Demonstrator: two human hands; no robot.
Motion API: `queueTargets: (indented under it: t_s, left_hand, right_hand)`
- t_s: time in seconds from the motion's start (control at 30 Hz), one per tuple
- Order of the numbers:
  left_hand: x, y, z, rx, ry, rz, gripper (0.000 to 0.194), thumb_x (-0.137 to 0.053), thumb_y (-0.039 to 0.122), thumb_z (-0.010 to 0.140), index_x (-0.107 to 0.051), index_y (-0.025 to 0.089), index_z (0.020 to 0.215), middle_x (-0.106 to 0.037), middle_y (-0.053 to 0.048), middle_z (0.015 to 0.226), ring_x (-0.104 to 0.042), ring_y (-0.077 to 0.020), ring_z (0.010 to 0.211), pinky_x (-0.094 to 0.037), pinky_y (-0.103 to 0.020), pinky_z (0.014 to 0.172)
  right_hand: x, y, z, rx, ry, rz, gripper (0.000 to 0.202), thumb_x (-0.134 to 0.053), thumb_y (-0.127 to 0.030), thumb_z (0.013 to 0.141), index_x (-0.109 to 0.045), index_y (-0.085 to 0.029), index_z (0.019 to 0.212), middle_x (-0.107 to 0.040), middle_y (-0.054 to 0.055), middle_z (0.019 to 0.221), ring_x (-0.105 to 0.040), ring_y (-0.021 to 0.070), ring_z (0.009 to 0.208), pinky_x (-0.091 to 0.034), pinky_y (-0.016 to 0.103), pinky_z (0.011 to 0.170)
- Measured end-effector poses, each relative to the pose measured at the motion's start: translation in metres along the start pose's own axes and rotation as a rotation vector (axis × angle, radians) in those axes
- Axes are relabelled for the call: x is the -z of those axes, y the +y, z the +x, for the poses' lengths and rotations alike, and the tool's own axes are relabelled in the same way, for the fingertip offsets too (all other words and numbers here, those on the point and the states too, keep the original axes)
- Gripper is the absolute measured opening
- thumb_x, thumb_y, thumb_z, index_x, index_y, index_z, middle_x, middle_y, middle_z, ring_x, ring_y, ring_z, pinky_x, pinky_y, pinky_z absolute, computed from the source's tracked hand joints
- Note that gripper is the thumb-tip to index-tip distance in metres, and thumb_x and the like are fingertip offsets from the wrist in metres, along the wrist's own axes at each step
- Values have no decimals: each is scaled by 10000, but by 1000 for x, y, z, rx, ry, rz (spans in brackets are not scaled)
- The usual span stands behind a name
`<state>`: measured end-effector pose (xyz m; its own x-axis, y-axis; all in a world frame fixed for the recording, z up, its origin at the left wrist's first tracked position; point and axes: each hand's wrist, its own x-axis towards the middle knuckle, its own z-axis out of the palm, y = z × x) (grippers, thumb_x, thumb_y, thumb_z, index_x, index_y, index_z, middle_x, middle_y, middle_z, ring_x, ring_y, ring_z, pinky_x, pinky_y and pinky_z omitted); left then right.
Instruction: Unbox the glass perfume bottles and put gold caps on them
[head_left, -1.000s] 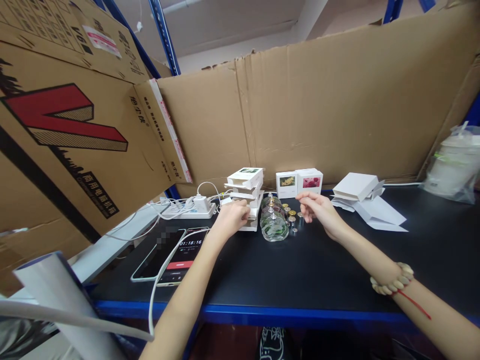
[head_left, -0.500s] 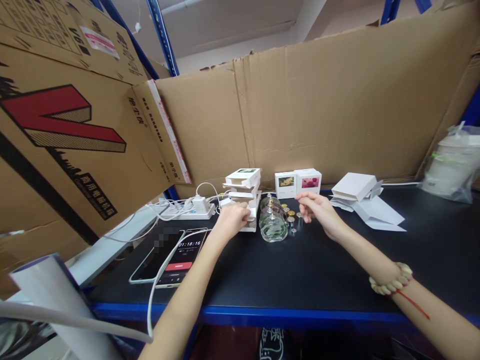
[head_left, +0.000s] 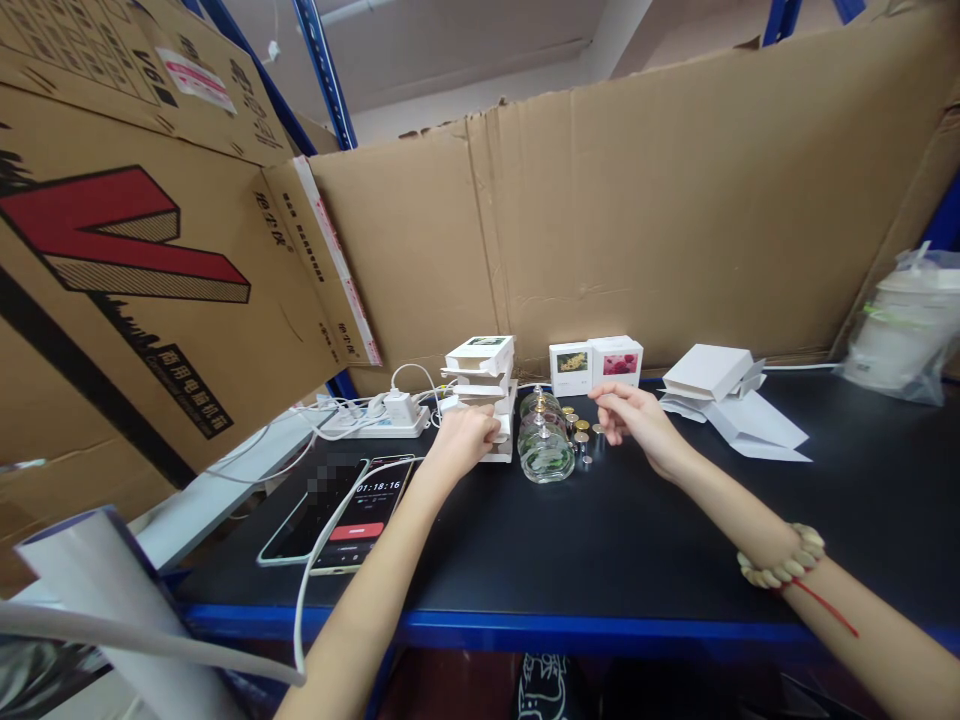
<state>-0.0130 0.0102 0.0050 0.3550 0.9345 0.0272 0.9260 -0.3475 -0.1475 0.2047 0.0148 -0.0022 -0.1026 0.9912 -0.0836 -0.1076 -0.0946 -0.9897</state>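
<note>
My left hand [head_left: 469, 440] is curled closed against the near side of a stack of white boxes [head_left: 480, 358] with open flaps. Whatever its fingers grip is hidden. To the right of the stack, clear glass bottles [head_left: 546, 458] with metal necks stand in a row running away from me. Beside them are several small silver and gold caps [head_left: 582, 438]. Just right of these caps my right hand [head_left: 641, 425] hovers, its fingers loosely bent and apart, with nothing visible in them.
Two white picture boxes [head_left: 616, 366] stand at the back. White folded cartons [head_left: 709, 375] lie to the right, with a bagged cup [head_left: 900, 325] beyond. At left are two phones [head_left: 367, 515], a power strip [head_left: 397, 420] and a white cable [head_left: 311, 560]. Cardboard [head_left: 637, 220] walls the back.
The upper boxes of the stack have shifted slightly left. Both hands have stayed nearly in place, and the bottles and caps look the same.
</note>
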Motion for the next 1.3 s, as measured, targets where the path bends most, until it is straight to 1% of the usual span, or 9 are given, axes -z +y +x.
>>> queueTargets:
  t_s: [0.33, 0.43, 0.5, 0.6, 0.67, 0.83, 1.07, 1.17, 1.3]
  left_hand:
    - [3, 1, -1, 29, -59, -47, 146, -542, 49, 654, -559, 155, 555, -596, -2, 710, -551, -135, 648, -201, -227, 475]
    - [5, 0, -3, 35, -56, -73, 101, -599, 114, 654, -585, 164, 568, -615, 10, 713, -561, -133, 650, -229, -217, 476]
    - [7, 0, -5, 40, -42, -88, 114, -640, 216, 662, -598, 167, 568, -625, 9, 715, -568, -140, 654, -239, -218, 476]
    - [9, 1, -7, 56, 2, -97, 262, -597, 359, 726, -610, 162, 553, -630, -10, 706, -573, -152, 647, -238, -229, 472]
    - [9, 2, -7, 63, 32, -96, 328, -543, 385, 770, -620, 158, 547, -630, -24, 693, -572, -155, 635, -237, -234, 473]
    - [9, 1, -6, 74, 88, -85, 409, -471, 405, 814, -646, 157, 540, -628, -48, 631, -560, -163, 600, -219, -235, 463]
    - [5, -4, -6, 85, 157, -74, 455, -442, 402, 820, -635, 154, 491, -626, -65, 560, -539, -162, 545, -173, -229, 448]
    - [3, -4, -6, 66, 216, -72, 439, -445, 378, 816, -623, 152, 484, -614, -58, 537, -530, -155, 531, -168, -228, 449]
    - [2, -3, -6, 35, 338, -68, 431, -412, 332, 827, -599, 146, 486, -604, -44, 539, -515, -133, 509, -164, -229, 449]
  right_hand:
    - [0, 0, 0, 2, -9, -20, 232, -525, -332, 534, -520, -166, 695, -476, -76, 422, -395, 48, 302, -270, 176, 337]
    - [-1, 0, 0, 4, -19, -25, 232, -521, -334, 532, -518, -167, 693, -475, -77, 421, -393, 47, 301, -267, 177, 336]
    - [-1, 1, 0, 4, -23, -27, 234, -517, -335, 527, -516, -168, 690, -474, -78, 419, -391, 47, 299, -263, 178, 334]
    - [-1, 2, 0, 3, -21, -30, 243, -515, -335, 516, -517, -168, 692, -480, -78, 421, -393, 46, 299, -264, 178, 333]
    - [-1, 2, 1, 5, -18, -30, 247, -517, -337, 515, -519, -167, 695, -484, -78, 424, -396, 46, 301, -268, 178, 335]
    - [-2, 0, 0, 9, -23, -30, 225, -526, -331, 527, -521, -171, 685, -473, -78, 417, -391, 48, 298, -272, 184, 333]
    - [-1, 1, 0, 1, -22, -28, 223, -530, -328, 525, -525, -167, 679, -481, -77, 414, -393, 47, 296, -265, 178, 332]
    - [-1, 2, 0, 6, -25, -33, 220, -526, -327, 532, -525, -166, 682, -481, -74, 417, -393, 49, 297, -262, 180, 332]
    - [-1, 2, 0, 13, -34, -40, 210, -526, -328, 544, -520, -168, 679, -471, -73, 422, -389, 51, 300, -261, 181, 331]
